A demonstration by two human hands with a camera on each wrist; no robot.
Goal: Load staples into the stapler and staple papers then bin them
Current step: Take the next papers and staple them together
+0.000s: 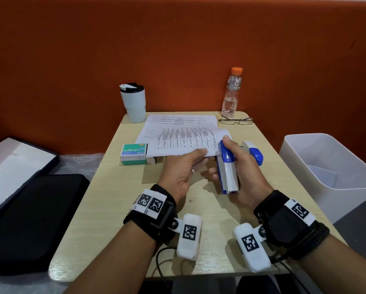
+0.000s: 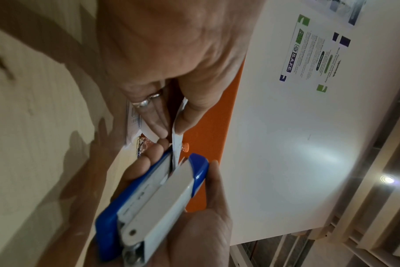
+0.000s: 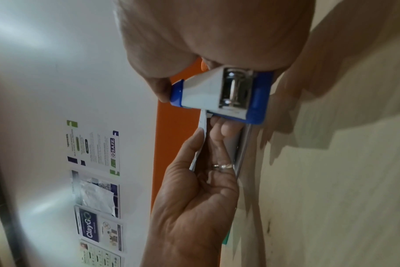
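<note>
Desk's kinda cluttered: a white tumbler and a sports bottle at the back edge, glasses beside the bottle, a green staple box left of the papers, a white bin off to the right. A second stapler sits right behind the right hand, which is wrapped round the blue-and-white stapler, thumb on top. Its long axis runs away from the person, nose over the sheet's near corner. The left hand pinches that sheet edge between thumb and fingers.
</note>
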